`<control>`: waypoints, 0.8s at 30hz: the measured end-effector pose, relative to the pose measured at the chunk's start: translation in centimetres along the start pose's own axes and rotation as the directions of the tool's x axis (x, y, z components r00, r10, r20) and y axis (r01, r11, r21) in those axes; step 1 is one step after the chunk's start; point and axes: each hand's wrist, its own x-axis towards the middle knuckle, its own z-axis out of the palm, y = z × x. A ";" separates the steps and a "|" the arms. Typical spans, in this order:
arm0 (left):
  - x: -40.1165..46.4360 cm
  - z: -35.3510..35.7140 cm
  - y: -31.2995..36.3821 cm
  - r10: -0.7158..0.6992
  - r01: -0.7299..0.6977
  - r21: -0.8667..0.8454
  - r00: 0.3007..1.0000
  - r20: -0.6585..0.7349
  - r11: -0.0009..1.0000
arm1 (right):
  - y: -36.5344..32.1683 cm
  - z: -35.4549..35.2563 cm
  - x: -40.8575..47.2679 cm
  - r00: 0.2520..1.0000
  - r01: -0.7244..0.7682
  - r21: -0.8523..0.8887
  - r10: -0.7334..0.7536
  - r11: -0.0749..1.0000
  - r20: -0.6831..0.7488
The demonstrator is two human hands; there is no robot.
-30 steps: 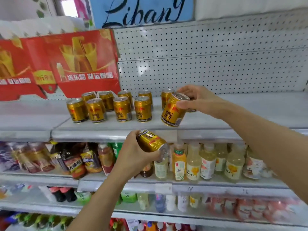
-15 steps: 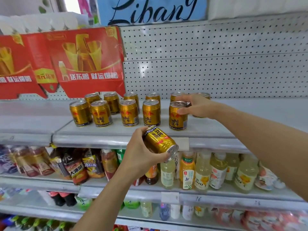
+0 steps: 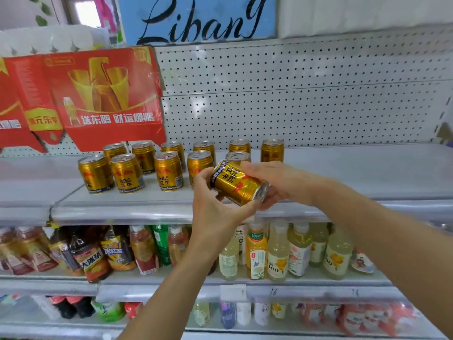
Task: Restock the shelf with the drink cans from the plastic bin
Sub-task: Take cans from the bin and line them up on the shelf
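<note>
Bottles below, cartons left, cans perhaps eleven

A grey metal shelf is carrying two rows of upright gold drink cans on its left half; red cartons are standing behind them.

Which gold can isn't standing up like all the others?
The gold can held between the left hand and right hand. It is tipped on its side in front of the shelf, while the other cans stand upright there.
</note>
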 end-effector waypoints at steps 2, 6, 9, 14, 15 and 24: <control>0.2 1.3 0.3 -0.004 0.004 -0.015 1.000 0.003 1.000 | 0.5 -0.5 -0.2 0.999 0.001 0.163 -0.006 0.987 0.032; 1.5 2.3 1.0 0.016 -0.034 0.112 0.988 0.154 0.993 | 0.9 -2.5 -0.4 0.975 -0.014 0.055 0.026 0.998 -0.219; 3.5 1.7 0.5 0.111 -0.178 0.378 0.975 0.191 0.908 | 0.6 -5.2 -0.5 0.928 -0.038 -0.120 -0.010 0.992 -0.373; 7.7 1.1 -1.2 0.207 -0.308 0.652 0.951 0.228 0.693 | 0.4 -8.1 0.4 0.904 -0.089 -0.332 -0.064 0.939 -0.423; 8.3 1.2 -1.4 0.217 -0.338 0.683 0.941 0.260 0.648 | 0.5 -8.2 0.6 0.904 -0.115 -0.383 -0.063 0.917 -0.424; 10.1 2.1 -2.4 0.273 -0.426 0.706 0.904 0.328 0.566 | 1.2 -7.4 2.8 0.936 -0.120 -0.646 -0.131 0.753 -0.327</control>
